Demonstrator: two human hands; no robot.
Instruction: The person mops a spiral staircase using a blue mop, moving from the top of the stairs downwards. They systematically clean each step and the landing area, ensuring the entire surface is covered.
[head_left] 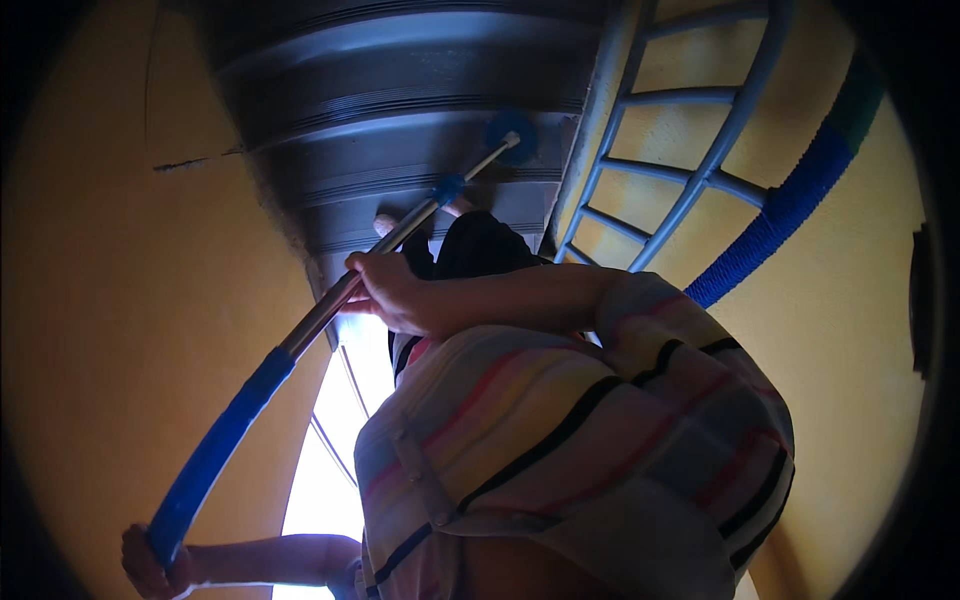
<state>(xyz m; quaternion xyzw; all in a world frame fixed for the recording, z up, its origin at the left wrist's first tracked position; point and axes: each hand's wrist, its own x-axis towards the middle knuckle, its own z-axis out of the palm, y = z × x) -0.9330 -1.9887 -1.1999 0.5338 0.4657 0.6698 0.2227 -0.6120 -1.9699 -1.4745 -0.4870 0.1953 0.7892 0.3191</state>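
Observation:
A long mop (320, 312) with a silver pole and a blue grip runs slantwise from the lower left up to the stairs. My left hand (157, 565) is wrapped round the end of the blue grip, low at the left. Farther up, my right hand (388, 287) closes on the bare metal part, its forearm crossing in front of my striped shirt. A blue collar sits on the pole beyond that hand. The round blue mop head (512, 138) is against a dark stair near its right side; its details are blurred.
Dark ribbed stairs (400, 135) fill the upper middle, with my feet (384, 224) on them. At the right runs a grey metal railing (690, 185) and a handrail wrapped in blue cord (770, 235). A yellow wall (130, 330) closes the left side. Bright light enters below.

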